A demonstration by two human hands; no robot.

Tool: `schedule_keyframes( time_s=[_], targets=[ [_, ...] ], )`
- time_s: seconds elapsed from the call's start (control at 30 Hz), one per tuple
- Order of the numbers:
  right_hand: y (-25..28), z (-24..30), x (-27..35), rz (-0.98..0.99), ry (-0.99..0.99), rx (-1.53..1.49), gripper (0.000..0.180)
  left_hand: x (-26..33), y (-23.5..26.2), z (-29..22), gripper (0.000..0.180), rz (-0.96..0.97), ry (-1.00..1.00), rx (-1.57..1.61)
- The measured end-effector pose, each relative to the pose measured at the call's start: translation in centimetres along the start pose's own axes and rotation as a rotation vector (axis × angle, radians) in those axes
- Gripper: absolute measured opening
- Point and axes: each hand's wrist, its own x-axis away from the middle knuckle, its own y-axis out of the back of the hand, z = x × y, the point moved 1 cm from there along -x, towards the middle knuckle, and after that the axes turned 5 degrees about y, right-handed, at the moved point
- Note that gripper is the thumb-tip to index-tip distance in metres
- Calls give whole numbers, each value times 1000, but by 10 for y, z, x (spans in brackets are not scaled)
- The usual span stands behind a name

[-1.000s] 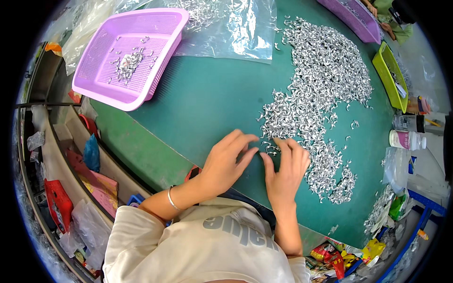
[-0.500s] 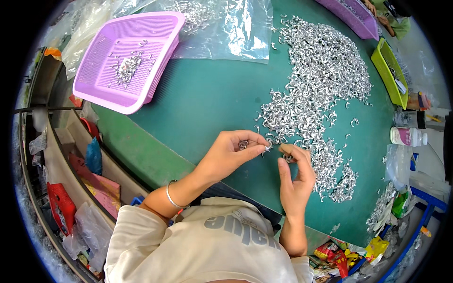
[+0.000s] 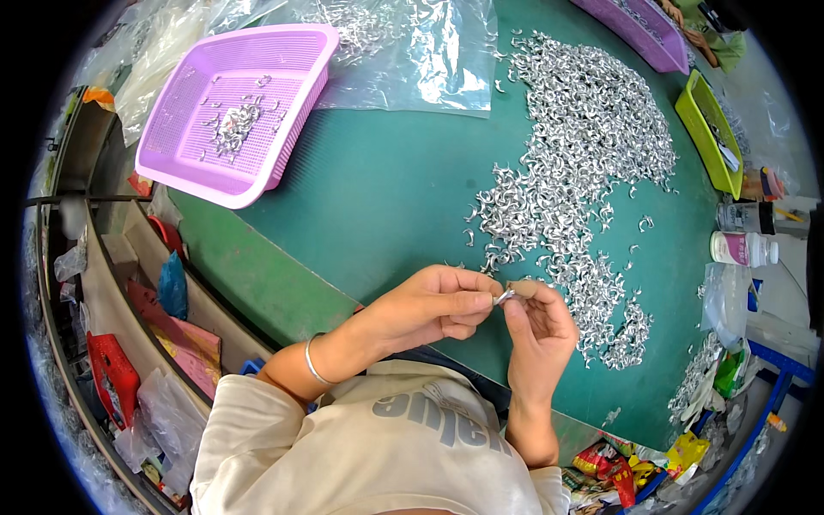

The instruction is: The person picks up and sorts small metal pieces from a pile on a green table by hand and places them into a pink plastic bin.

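Observation:
My left hand (image 3: 442, 302) pinches a small curved silver metal piece (image 3: 504, 297) between thumb and forefinger, its other fingers curled in. Against the same piece, the thumb and forefinger of my right hand (image 3: 542, 324) close from the other side, so the fingertips of both hands nearly meet. Whether one or two pieces sit between them I cannot tell. Just beyond the hands spreads a large pile of similar curved silver pieces (image 3: 592, 129) on the green tabletop (image 3: 378, 189). Any pieces inside the curled left fingers are hidden.
A purple plastic basket (image 3: 292, 129) with some silver pieces stands at the far left. Clear plastic bags (image 3: 446, 60) lie behind it. A yellow-green basket (image 3: 708, 137), a white bottle (image 3: 742, 249) and another purple basket (image 3: 635, 30) line the right side. Another person's hand (image 3: 699, 43) shows at top right.
My left hand has come down and right, meeting my right hand at a silver piece. Its fingers have curled further. The right thumb and forefinger have closed together.

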Motion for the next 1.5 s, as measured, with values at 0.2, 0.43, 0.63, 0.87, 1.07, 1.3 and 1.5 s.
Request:
schedule_keyframes(
  time_s=[0.2,0.43,0.63,0.87,1.07,1.3,1.5],
  targets=[
    [-2,9,4,-36,-16,-41,21,4,-14,-5,14,-122,6,-246],
    [2,18,5,77,-124,-192,21,19,-32,-17,15,-251,-487,-1153],
    [1,13,11,47,-115,-275,20,18,-38,-2,24,-228,-362,-685],
    [-1,14,12,75,-259,-513,18,21,-32,0,17,-269,-382,-637],
    [-4,12,14,52,-1,-232,18,24,-34,-2,16,-319,-490,-792],
    [-6,14,15,6,128,-80,18,25,-32,0,17,-325,-483,-803],
    [-3,10,12,74,33,-102,13,21,-28,0,7,-183,-1,-221]
  ],
)
